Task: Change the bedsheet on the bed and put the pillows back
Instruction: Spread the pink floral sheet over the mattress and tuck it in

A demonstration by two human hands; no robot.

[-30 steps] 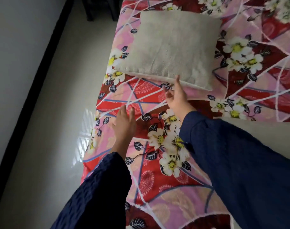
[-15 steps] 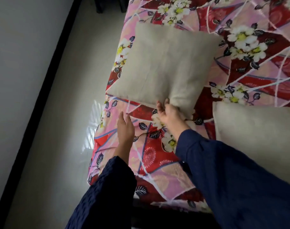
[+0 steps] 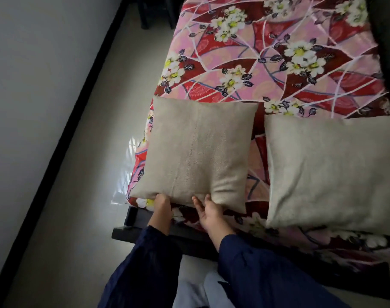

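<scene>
- Left hand (image 3: 162, 204) grips the pillow (image 3: 198, 152) at its 6 o'clock edge, fingers curled under the hem. Right hand (image 3: 208, 210) pinches the same edge just beside it, fingertips denting the fabric. The hands are close together but apart.
- The pillow lies flat on the sheet (image 3: 278, 63) at the bed's near left corner. Its 7 o'clock corner hangs past the mattress edge, above the frame (image 3: 132, 232).
- Second pillow (image 3: 331, 172) lies at 3 o'clock, near but not touching.
- Risk: any further pull toward 6 or 9 o'clock would likely tip the pillow onto the floor (image 3: 78, 218).
- Risk: dragging it could ruck the sheet or pull the near hem loose.
- Risk: both grips sit on one edge, so the far end may skew out of line with its neighbour.
</scene>
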